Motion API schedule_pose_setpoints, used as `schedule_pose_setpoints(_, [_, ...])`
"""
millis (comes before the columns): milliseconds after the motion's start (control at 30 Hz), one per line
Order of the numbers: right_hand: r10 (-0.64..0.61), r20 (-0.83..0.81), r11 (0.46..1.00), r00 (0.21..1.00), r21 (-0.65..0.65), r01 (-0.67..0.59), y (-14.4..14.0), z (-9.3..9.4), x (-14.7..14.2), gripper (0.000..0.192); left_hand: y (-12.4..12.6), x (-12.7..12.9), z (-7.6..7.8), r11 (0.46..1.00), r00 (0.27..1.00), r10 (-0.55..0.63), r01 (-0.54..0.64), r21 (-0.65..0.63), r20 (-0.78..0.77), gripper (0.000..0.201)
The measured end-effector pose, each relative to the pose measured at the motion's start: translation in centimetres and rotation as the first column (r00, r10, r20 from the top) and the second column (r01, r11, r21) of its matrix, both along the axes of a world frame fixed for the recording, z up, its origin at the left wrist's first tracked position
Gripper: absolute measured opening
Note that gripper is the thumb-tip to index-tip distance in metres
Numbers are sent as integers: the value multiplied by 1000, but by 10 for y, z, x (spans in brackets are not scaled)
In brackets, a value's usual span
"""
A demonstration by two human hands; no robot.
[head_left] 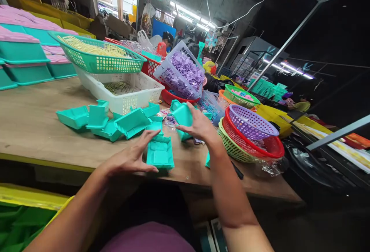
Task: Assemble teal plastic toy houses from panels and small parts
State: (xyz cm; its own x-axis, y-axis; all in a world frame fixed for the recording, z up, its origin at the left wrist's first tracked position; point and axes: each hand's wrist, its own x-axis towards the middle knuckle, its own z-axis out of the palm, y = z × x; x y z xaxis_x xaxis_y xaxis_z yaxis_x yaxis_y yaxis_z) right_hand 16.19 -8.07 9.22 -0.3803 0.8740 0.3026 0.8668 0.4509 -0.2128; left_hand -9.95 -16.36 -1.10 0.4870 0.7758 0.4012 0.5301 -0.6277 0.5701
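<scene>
My left hand is beside a turquoise plastic box-shaped part near the table's front edge. Its thumb and fingers are spread along the part's left side; whether they touch it is hard to tell. My right hand has its thumb and fingers around a second turquoise plastic part, raised a little above the table. Several more turquoise parts lie in a loose heap to the left. Small purple pieces are scattered behind, between my hands.
A white crate with a green basket on top stands at the back left. A tilted lilac basket holds small purple parts. Stacked baskets stand on the right. Turquoise tubs fill the far left of the table.
</scene>
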Motion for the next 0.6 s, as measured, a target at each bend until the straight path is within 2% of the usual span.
schedule_pose_setpoints(67, [-139, 26, 984, 990, -106, 141, -27, -4, 22, 102, -3, -1, 16, 999, 1000, -20, 20, 29, -11, 114])
schedule_pose_setpoints(133, [-253, 119, 937, 960, -218, 274, -49, -19, 35, 100, -2, 7, 26, 997, 998, -60, 62, 54, -29, 115])
schedule_pose_setpoints(200, [-303, 184, 887, 935, -305, 348, -64, -37, 41, 99, 1, 20, 26, 993, 994, -97, 100, 55, -51, 113])
schedule_pose_setpoints(233, [-298, 184, 878, 937, -332, 344, -68, -46, 43, 100, 3, 26, 23, 993, 992, -110, 113, 45, -63, 114])
schedule_pose_setpoints(300, [-216, 141, 900, 966, -355, 253, -73, -57, 49, 106, 5, 36, 13, 992, 988, -126, 128, 21, -85, 120])
schedule_pose_setpoints(367, [-36, 79, 931, 996, -359, 62, -73, -64, 58, 118, 7, 39, 1, 992, 989, -124, 124, -4, -80, 130])
schedule_pose_setpoints(433, [166, 25, 919, 986, -368, -145, -69, -69, 66, 130, 8, 36, -7, 993, 992, -117, 117, -10, -49, 135])
schedule_pose_setpoints(467, [227, 9, 904, 974, -374, -208, -66, -73, 70, 134, 9, 34, -10, 994, 993, -109, 109, -13, -33, 134])
schedule_pose_setpoints(533, [284, -2, 884, 959, -387, -263, -59, -80, 73, 136, 10, 28, -13, 997, 997, -80, 80, -13, -24, 132])
schedule_pose_setpoints(600, [272, -5, 885, 962, -392, -252, -52, -86, 73, 134, 11, 23, -15, 999, 998, -44, 43, -17, -33, 131])
